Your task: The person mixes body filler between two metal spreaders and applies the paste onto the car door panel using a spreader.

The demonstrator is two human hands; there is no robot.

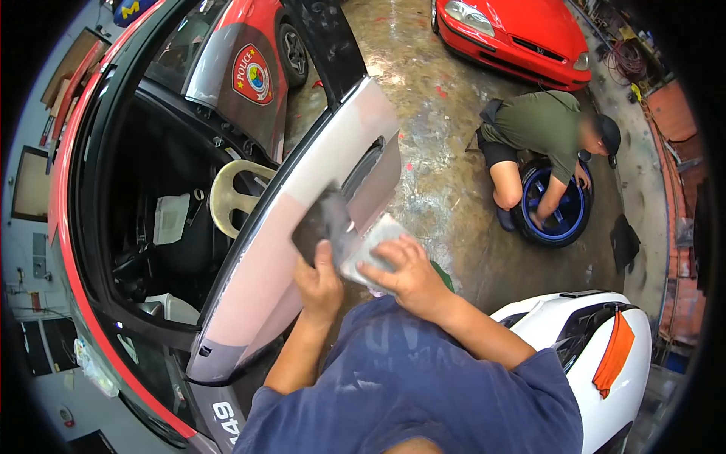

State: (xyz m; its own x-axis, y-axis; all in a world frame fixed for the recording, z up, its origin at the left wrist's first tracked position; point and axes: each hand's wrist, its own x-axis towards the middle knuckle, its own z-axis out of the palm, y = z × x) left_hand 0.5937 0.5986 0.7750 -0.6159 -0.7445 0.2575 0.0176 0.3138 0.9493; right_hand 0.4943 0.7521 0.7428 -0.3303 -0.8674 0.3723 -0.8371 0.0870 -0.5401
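A car door (268, 250) stands open in front of me, its skin covered in patchy pinkish-grey primer. My left hand (319, 286) is beside the door with its thumb up, closed on a dark grey sheet (327, 219) that is smeared by motion. It looks like sandpaper, though I cannot be sure. Under the fingers of my right hand (408, 274) is a whitish, dusty folded cloth (384, 236), close to the sheet. The door handle recess (364, 166) lies just beyond. Whether the cloth touches the door I cannot tell.
Right of me, a co-worker (541, 129) bends over a blue-rimmed wheel (556, 204). A white bumper or fairing (628, 356) with an orange cloth (614, 356) sits close on my right. Farther off is a red car (522, 45). A cream plastic chair (227, 189) stands behind the door.
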